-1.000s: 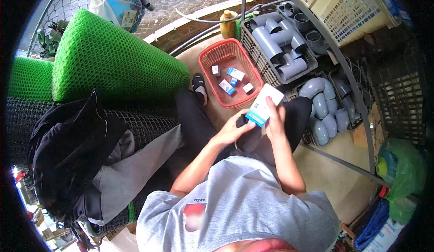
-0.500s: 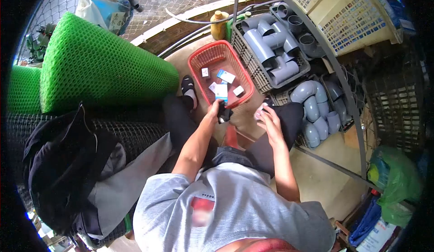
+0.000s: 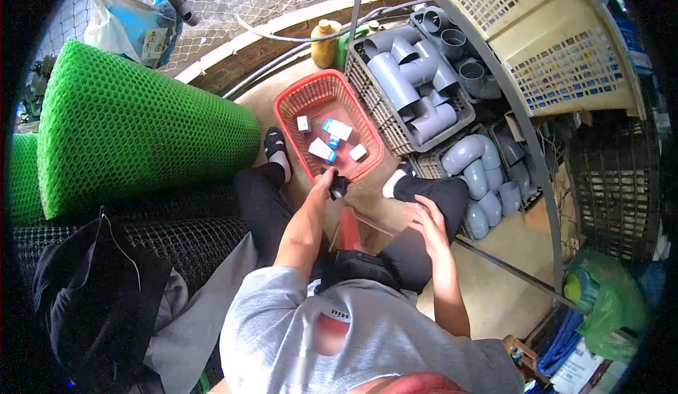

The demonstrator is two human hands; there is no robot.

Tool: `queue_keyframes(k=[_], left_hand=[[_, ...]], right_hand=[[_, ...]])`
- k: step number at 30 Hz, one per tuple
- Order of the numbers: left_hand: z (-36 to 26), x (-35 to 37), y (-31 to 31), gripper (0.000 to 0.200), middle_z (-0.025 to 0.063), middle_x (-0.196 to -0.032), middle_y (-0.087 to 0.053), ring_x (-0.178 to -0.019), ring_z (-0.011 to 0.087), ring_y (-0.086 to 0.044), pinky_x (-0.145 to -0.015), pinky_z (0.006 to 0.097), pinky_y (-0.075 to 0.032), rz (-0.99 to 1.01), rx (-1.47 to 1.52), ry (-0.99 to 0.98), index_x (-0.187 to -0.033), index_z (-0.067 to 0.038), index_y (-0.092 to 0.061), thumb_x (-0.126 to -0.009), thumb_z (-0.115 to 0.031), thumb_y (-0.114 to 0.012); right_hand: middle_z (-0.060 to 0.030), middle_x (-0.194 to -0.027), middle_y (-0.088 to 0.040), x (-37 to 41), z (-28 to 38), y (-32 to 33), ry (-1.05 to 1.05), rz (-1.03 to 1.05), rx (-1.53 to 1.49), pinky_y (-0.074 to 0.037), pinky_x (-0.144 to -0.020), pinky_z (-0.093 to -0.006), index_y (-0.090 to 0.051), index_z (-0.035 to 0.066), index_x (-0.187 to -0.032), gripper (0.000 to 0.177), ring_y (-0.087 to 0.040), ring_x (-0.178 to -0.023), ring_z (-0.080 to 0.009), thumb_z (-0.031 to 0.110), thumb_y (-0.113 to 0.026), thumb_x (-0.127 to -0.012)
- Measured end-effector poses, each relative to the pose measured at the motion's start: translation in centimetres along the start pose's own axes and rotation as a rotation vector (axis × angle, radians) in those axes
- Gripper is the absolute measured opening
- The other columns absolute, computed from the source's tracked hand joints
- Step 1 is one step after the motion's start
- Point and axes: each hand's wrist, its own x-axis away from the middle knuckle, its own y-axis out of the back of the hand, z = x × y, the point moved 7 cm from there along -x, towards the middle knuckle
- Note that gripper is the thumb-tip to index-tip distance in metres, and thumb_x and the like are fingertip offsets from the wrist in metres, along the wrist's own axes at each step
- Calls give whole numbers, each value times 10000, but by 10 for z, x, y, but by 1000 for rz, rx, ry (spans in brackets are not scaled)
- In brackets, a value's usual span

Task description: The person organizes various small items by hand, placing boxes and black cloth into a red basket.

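My left hand (image 3: 325,180) is at the near end of a red plastic basket (image 3: 289,139), its fingers closed on a small black object (image 3: 339,184) whose kind I cannot make out. Inside the basket lie several small boxes: a white-and-blue box (image 3: 337,130), another white-and-blue box (image 3: 321,149) nearer to me, a small white box (image 3: 304,123) at the left wall and one more white box (image 3: 358,152) at the right. Over my right thigh hovers my right hand (image 3: 428,223), fingers extended and slightly bent, with nothing visible in them.
A black crate (image 3: 395,134) of grey pipe fittings (image 3: 395,79) stands right of the basket, with grey elbows (image 3: 474,168) nearer me. Green mesh rolls (image 3: 148,125) lie left. A metal frame (image 3: 526,122) crosses the right side. Bottles (image 3: 325,44) stand behind the basket.
My right hand has drawn back toward my body and to the right. The nearer white-and-blue box, earlier at my left fingertips, now lies apart from them in the basket. The view has shifted.
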Motion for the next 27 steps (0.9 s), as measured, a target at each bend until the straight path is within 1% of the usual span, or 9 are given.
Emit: queue_keyframes(k=[3, 7, 9, 11, 12, 16, 17, 19, 27], left_hand=[[-12, 33, -17, 456, 120, -936, -726, -745, 225, -724, -609, 351, -572, 97, -245, -275, -1139, -14, -675, -898, -400, -711], [-17, 137, -90, 527, 63, -1147, -701, -995, 171, -677, -906, 366, -545, 524, -10, -207, -1288, -72, -651, -988, -500, -589], [-23, 185, -118, 612, 115, -1309, -660, -1213, 222, -615, -1059, 367, -465, 709, -93, -225, -1459, -85, -577, -1023, -514, -538], [-60, 252, -133, 653, 156, -1366, -632, -1292, 253, -577, -1105, 361, -427, 553, -754, -642, -1479, -32, -547, -1020, -495, -579], [-77, 287, -150, 670, 186, -1364, -629, -1312, 273, -566, -1119, 377, -415, 600, -915, -842, -1479, 5, -527, -1002, -449, -646], [-141, 389, -189, 573, 196, -1308, -666, -1192, 261, -653, -1031, 378, -508, 624, -1109, -1024, -1412, 23, -569, -953, -272, -743], [-157, 414, -201, 543, 188, -1289, -681, -1143, 250, -682, -1003, 370, -529, 627, -1058, -1006, -1396, 19, -581, -948, -241, -745], [-188, 471, -232, 480, 160, -1258, -709, -1072, 213, -710, -940, 350, -560, 590, -1110, -1260, -1371, -7, -611, -949, -203, -725], [-249, 691, -391, 286, 110, -1100, -770, -1011, 190, -724, -907, 340, -564, 607, -1105, -2248, -1208, -25, -718, -951, -124, -640]], right_hand=[[-166, -1359, -637, -17, -2, -24, -4, 35, 67, -565, -952, -423, -477, 66, -1478, 501, -662, -1193, -268, 237, -636, -1035], [-160, -1363, -601, -39, -7, -56, 157, -13, 268, -564, -939, -397, -432, 96, -1506, 802, -621, -1203, -239, 292, -863, -859], [-143, -1328, -607, -42, 0, -78, 153, 174, 110, -536, -997, -380, -444, 73, -1482, 820, -604, -1218, -229, 272, -893, -824], [-112, -1305, -619, -49, 2, -72, 258, 95, 96, -520, -1006, -326, -449, 38, -1460, 649, -605, -1199, -179, 130, -783, -911], [-114, -1302, -623, -56, -7, -65, 264, 89, -18, -533, -993, -334, -468, 42, -1441, 564, -620, -1183, -190, 99, -724, -942], [-89, -1248, -663, -41, 4, -41, 203, 152, -700, -598, -863, -370, -604, 97, -1301, 277, -686, -1079, -219, 127, -555, -1030], [-63, -1227, -675, -34, 23, -43, 304, 488, -906, -598, -836, -360, -616, 107, -1291, 278, -691, -1054, -201, 212, -557, -1041], [-60, -1315, -654, -28, 13, -16, 242, 484, -1286, -570, -934, -387, -603, 94, -1342, 362, -661, -1156, -222, 302, -521, -1057], [-113, -1116, -667, 29, 59, 44, 908, -210, -356, -527, -913, -424, -676, 113, -1181, 454, -638, -1086, -338, 163, -765, -739]])
